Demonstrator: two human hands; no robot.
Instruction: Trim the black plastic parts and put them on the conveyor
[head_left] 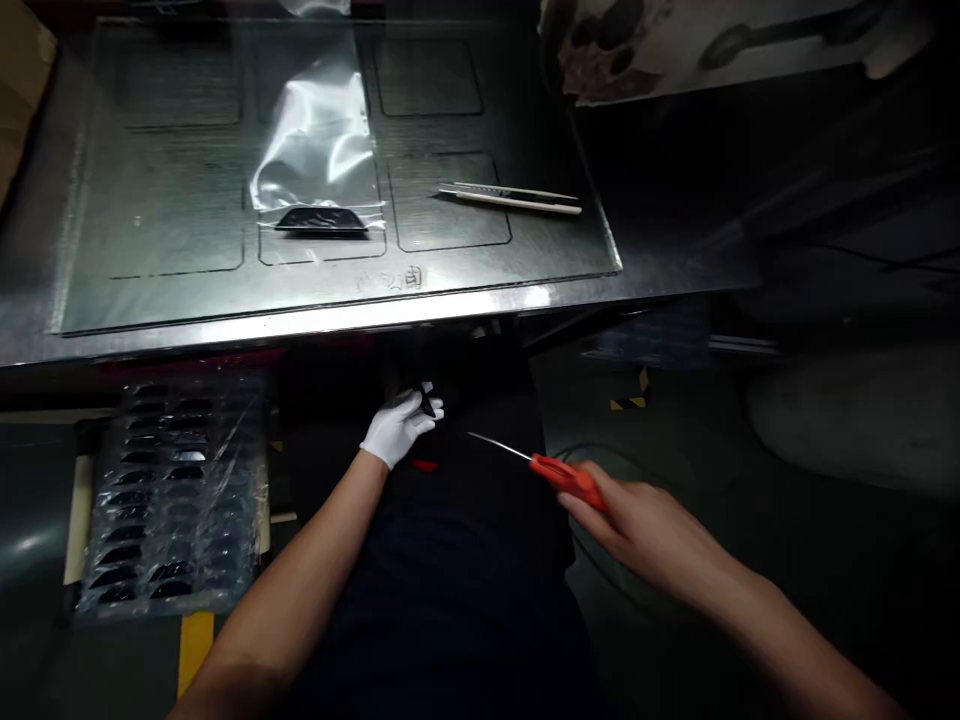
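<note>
My left hand (pixel 401 425), in a white glove, is closed on a small black curved piece (pixel 427 402) below the table edge; the fingers partly hide the piece. To its right, my bare right hand (pixel 630 515) grips a red air blow gun (pixel 566 478). The gun's thin metal nozzle (pixel 499 445) points left toward the gloved hand, with a gap between tip and piece. On the table, another black curved piece (pixel 322 219) lies at the lower end of a clear plastic bag (pixel 319 140).
A clear sheet (pixel 180 290) with drawn rectangles covers the metal table. Tweezers (pixel 517 198) lie on its right side. Lower left, a plastic-covered tray (pixel 165 500) carries several black curved pieces. A thin hose (pixel 615 585) loops below my right hand. A carton (pixel 22 80) stands upper left.
</note>
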